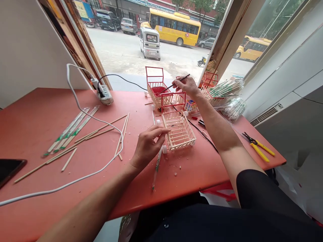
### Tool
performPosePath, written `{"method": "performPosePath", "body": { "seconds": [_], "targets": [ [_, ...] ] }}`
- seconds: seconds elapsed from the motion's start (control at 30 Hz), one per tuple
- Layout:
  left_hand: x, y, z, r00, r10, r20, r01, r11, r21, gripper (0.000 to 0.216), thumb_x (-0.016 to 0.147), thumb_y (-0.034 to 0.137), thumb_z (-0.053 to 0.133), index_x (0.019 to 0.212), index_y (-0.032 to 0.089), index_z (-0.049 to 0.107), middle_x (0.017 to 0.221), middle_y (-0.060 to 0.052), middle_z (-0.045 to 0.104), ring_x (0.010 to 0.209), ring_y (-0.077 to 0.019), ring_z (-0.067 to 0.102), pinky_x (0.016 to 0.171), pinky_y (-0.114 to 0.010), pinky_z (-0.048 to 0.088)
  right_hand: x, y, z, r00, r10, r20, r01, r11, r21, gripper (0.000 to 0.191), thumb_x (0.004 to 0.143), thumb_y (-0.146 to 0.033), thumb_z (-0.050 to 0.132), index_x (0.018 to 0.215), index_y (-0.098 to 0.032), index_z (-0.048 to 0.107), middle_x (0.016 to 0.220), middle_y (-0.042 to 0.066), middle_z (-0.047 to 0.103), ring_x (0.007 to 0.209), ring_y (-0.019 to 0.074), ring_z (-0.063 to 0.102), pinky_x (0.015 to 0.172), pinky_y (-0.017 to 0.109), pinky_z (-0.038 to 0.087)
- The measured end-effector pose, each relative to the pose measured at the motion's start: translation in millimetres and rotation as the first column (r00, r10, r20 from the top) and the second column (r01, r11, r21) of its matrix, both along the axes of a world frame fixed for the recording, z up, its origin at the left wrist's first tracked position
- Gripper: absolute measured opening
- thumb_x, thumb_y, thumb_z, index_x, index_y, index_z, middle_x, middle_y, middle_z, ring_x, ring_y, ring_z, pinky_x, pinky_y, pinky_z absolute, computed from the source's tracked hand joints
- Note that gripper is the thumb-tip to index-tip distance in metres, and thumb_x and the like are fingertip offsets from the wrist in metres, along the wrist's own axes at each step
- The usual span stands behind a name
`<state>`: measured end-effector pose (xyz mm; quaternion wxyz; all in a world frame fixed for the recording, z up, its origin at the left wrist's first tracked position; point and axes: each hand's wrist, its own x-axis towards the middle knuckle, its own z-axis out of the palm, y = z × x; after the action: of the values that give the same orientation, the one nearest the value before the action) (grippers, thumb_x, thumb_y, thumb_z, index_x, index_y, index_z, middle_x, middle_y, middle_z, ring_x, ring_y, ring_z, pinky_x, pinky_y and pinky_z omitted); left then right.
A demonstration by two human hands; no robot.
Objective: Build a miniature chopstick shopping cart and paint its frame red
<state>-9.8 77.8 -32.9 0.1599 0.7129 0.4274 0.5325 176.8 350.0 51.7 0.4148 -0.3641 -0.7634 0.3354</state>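
My left hand [150,143] pinches the near left corner rail of a small cart built from pale wooden sticks [179,131]. This cart has white wheels and a red-painted handle frame [173,94] at its far end. My right hand [187,85] is closed around a thin dark paintbrush [178,82]. The brush slants down to the left, its tip at a dish of red paint [158,90]. That dish appears to sit inside a second stick cart [154,97] with a red handle; whether the tip touches the paint is hard to tell.
Yellow-handled pliers [259,148] lie at right, near bundles of wrapped chopsticks [227,89]. Loose sticks [101,129] and wrapped chopsticks [72,131] lie left. A white cable [96,117] loops from a power strip [104,95]. A dark phone-like device [11,169] rests far left.
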Motion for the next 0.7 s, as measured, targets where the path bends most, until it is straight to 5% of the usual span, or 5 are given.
{"method": "performPosePath", "body": {
  "seconds": [0.33, 0.7],
  "targets": [
    [0, 0, 1.1, 1.0, -0.006, 0.0, 0.006, 1.0, 0.005, 0.024, 0.101, 0.017, 0.061, 0.102, 0.022, 0.084, 0.098, -0.005, 0.083, 0.09, -0.0178, 0.078, 0.083, -0.028, 0.06, 9, 11, -8.0, 0.998, 0.05, 0.026, -0.052, 0.995, 0.08, 0.017, 0.096, -0.034, 0.077, 0.092, -0.018, 0.076, 0.081, 0.004, 0.077, 0.071, 0.0147, 0.069, 0.076, 0.033, 0.064],
    [0, 0, -0.3, 1.0, 0.002, -0.009, -0.003, 1.0, -0.004, 0.024, 0.1, 0.019, 0.06, 0.103, 0.023, 0.084, 0.102, -0.006, 0.084, 0.095, -0.0202, 0.079, 0.085, -0.031, 0.061, 5, -6, -8.7, 0.995, 0.1, 0.014, -0.1, 0.995, -0.012, 0.032, 0.083, -0.046, 0.088, 0.092, -0.017, 0.078, 0.082, 0.004, 0.076, 0.077, 0.0151, 0.068, 0.075, 0.029, 0.065]
  ]
}}
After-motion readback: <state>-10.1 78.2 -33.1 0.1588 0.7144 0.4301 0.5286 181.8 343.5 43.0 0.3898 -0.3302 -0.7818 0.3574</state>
